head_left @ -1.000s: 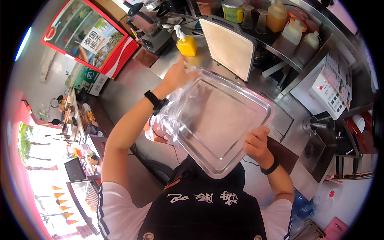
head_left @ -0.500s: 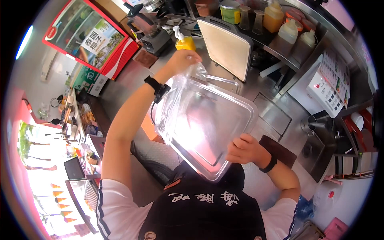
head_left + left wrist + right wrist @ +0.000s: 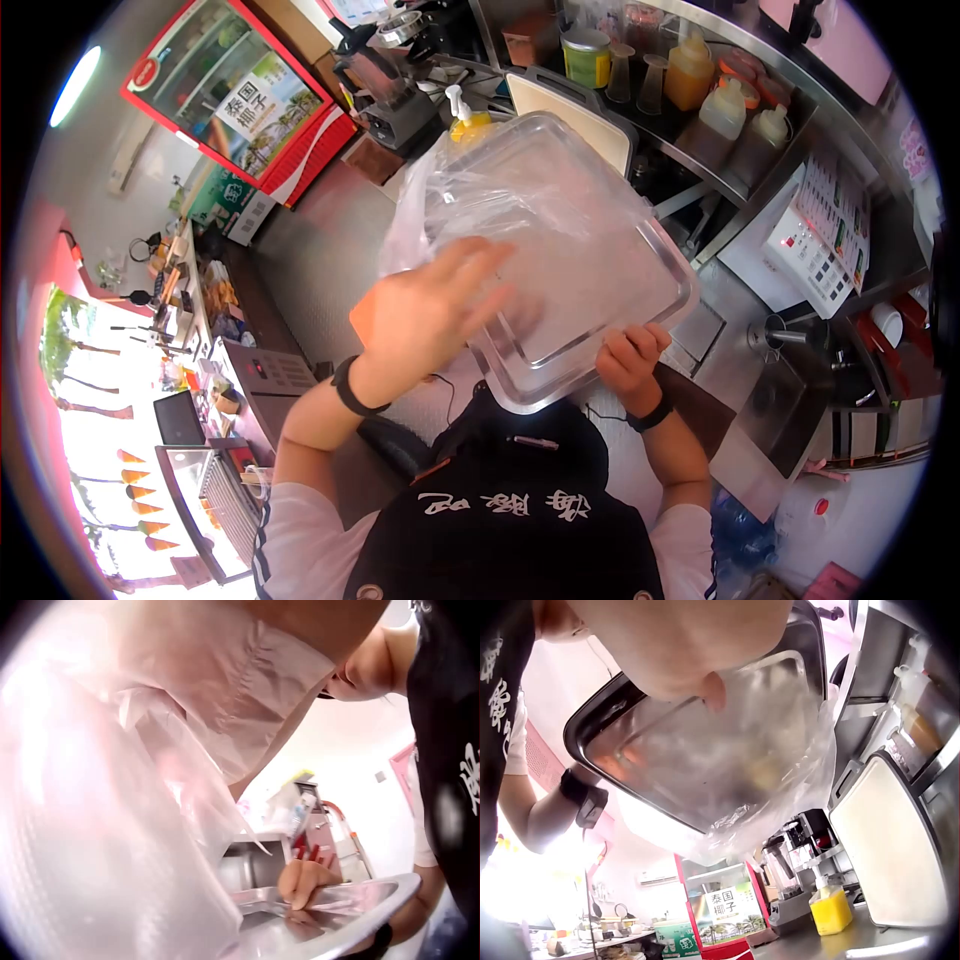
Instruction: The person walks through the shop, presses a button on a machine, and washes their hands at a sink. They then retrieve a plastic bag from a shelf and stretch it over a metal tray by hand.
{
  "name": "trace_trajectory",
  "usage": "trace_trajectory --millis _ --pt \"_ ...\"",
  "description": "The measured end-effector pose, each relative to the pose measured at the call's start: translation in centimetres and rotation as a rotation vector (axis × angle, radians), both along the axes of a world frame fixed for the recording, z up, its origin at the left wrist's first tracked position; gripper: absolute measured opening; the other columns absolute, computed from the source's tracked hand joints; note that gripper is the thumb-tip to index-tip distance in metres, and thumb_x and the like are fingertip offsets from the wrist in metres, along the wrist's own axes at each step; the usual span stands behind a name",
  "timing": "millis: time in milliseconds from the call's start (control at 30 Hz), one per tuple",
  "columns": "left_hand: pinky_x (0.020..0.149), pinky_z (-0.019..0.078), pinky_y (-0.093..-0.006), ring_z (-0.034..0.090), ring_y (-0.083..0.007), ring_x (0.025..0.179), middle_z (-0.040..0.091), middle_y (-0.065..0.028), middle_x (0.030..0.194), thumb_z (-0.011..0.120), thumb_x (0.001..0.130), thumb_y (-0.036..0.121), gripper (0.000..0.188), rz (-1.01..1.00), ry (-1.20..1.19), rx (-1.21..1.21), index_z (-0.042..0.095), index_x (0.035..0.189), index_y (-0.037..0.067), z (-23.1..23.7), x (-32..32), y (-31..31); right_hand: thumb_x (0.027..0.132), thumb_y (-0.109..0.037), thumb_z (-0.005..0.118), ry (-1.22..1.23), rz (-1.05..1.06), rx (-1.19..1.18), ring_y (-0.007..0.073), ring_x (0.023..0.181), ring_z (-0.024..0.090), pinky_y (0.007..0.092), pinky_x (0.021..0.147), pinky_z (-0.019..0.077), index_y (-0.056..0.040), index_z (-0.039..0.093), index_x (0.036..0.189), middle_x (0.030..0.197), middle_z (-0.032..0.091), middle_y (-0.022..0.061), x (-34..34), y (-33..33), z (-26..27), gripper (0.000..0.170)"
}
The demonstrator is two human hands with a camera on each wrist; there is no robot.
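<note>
A rectangular metal tray (image 3: 625,285) is held tilted in front of the chest. Clear plastic film (image 3: 480,195) covers its far left part and hangs loosely past that edge. My right hand (image 3: 635,358) grips the near right rim, the thumb (image 3: 715,691) showing against the tray in the right wrist view. Over the tray's near left side is my left hand (image 3: 425,305), its fingers stretched out and slightly blurred, with nothing in its grasp. In the left wrist view, loose plastic (image 3: 112,817) fills much of the left side.
Beyond the tray stand a cream cutting board (image 3: 889,840), a yellow pump bottle (image 3: 830,907) and a blender (image 3: 385,100). Sauce bottles (image 3: 725,105) line the shelf at the right, above a sink (image 3: 780,400). A red display fridge (image 3: 240,105) stands at the far left.
My left hand has come from the tray's far left corner, where it was at the plastic, back toward the body. The tray has moved farther out, and the plastic spreads more over it.
</note>
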State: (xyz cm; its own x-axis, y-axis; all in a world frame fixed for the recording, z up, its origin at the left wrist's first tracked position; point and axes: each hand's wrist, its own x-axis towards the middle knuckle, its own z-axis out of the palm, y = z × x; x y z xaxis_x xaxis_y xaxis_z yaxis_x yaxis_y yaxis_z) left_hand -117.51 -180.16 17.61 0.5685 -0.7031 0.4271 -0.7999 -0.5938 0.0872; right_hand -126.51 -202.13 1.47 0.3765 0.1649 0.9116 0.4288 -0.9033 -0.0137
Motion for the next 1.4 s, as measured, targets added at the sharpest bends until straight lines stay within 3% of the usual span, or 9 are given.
trace_trajectory --millis 100,300,467,667,967,1067,1133,1300,1400 --pt "0.054 0.0487 -0.0317 0.062 -0.0241 0.059 0.063 -0.011 0.1 0.071 0.078 0.03 0.048 0.43 0.078 -0.237 0.053 0.117 0.009 -1.1 1.6 3.1 0.056 -0.009 0.061 -0.061 -0.034 0.011 0.017 0.08 0.047 0.0321 0.074 0.0326 -0.0171 0.044 0.065 0.081 0.054 -0.0028 0.7 -0.2 0.3 0.021" --pt "0.066 0.0483 -0.0352 0.063 -0.0281 0.072 0.064 -0.0115 0.097 0.073 0.078 0.031 0.05 0.429 0.241 -0.638 0.053 0.114 0.003 -8.0 6.9 5.2 0.056 -0.006 0.061 -0.1 -0.02 0.012 0.0183 0.082 0.048 0.0331 0.076 0.033 -0.0157 0.045 0.066 0.084 0.056 -0.0016 2.3 0.0 1.0 0.021" --pt "0.051 0.0422 -0.0358 0.056 -0.0271 0.05 0.054 -0.015 0.057 0.069 0.081 0.024 0.026 0.567 0.194 -0.517 0.06 0.072 0.001 -6.1 5.2 4.4 0.057 -0.004 0.061 -0.083 -0.023 0.023 0.0201 0.081 0.049 0.0342 0.075 0.0333 -0.0134 0.046 0.067 0.085 0.056 0.0004 3.2 0.7 1.1 0.02" --pt "0.045 0.0421 -0.0336 0.055 -0.0254 0.05 0.058 -0.0104 0.063 0.066 0.079 0.013 0.01 0.333 0.135 -0.416 0.063 0.082 0.004 -6.9 -2.8 3.7 0.061 -0.004 0.062 -0.076 -0.117 0.12 0.0224 0.078 0.048 0.0364 0.074 0.0337 -0.009 0.048 0.068 0.084 0.057 0.0025 4.6 2.2 1.2 0.016" --pt "0.044 0.042 -0.0275 0.056 -0.0185 0.047 0.059 -0.0057 0.064 0.072 0.068 0.008 0.034 0.055 0.08 -0.296 0.067 0.102 0.005 -5.5 -6.0 6.3 0.061 -0.006 0.06 -0.138 -0.171 0.17 0.0223 0.077 0.047 0.0362 0.074 0.032 -0.008 0.05 0.07 0.083 0.056 0.002 6.9 4.0 1.8 0.013" --pt "0.044 0.0418 -0.0259 0.057 -0.0141 0.047 0.062 -0.0042 0.065 0.07 0.077 0.019 0.027 -0.093 0.247 -0.261 0.067 0.099 0.004 -6.4 -5.3 9.0 0.06 -0.006 0.059 -0.159 -0.193 0.147 0.0214 0.078 0.047 0.0356 0.074 0.0315 -0.0093 0.05 0.07 0.083 0.056 0.0011 7.3 4.4 2.2 0.014" --pt "0.048 0.0422 -0.0224 0.056 -0.0056 0.057 0.066 -0.0034 0.078 0.063 0.086 0.028 0.032 0.182 0.676 -0.974 0.063 0.107 0.004 -9.9 -3.2 11.4 0.059 -0.006 0.059 -0.171 -0.203 0.143 0.0208 0.078 0.047 0.0353 0.074 0.0313 -0.0106 0.049 0.069 0.083 0.056 0.0006 7.5 4.8 2.4 0.015" --pt "0.055 0.0442 -0.0248 0.05 -0.0072 0.057 0.064 -0.0063 0.09 0.051 0.09 0.043 0.05 0.07 1.49 -1.343 0.053 0.115 -0.001 -6.8 4.0 11.4 0.056 -0.009 0.061 -0.217 -0.08 0.026 0.0187 0.079 0.047 0.033 0.074 0.0309 -0.0151 0.045 0.065 0.082 0.056 -0.0027 7.4 6.6 2.5 0.019" --pt "0.06 0.0454 -0.0271 0.054 -0.0108 0.065 0.062 -0.0058 0.086 0.055 0.089 0.032 0.038 0.359 1.376 -1.329 0.055 0.106 -0.002 -7.1 3.9 9.2 0.057 -0.009 0.061 -0.167 0.023 -0.032 0.0178 0.078 0.048 0.0319 0.074 0.0312 -0.0149 0.047 0.066 0.082 0.056 -0.0028 6.9 8.2 2.4 0.018"
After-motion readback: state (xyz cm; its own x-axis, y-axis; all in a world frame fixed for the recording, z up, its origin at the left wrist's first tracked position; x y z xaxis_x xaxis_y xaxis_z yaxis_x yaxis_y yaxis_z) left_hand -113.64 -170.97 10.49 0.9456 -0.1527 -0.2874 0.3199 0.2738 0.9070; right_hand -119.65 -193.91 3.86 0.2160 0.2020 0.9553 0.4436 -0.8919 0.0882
